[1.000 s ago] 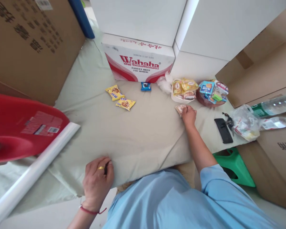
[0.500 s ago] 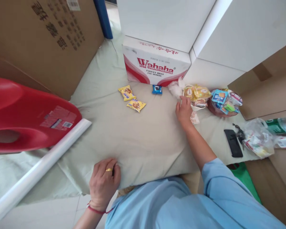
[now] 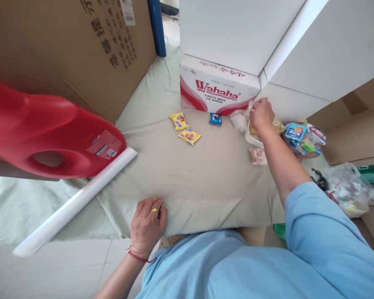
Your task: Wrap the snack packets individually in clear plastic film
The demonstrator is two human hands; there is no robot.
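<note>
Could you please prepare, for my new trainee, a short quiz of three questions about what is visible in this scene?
1. Which hand wears the gold ring, and which is nearer to the white snack container?
2. True or false: the blue packet lies on top of the Wahaha box.
3. How many yellow packets lie left of the blue packet in the picture?

Key:
1. The left hand wears the ring; the right hand is nearer to the container.
2. False: it lies on the cloth, in front of the box.
3. Two.
</note>
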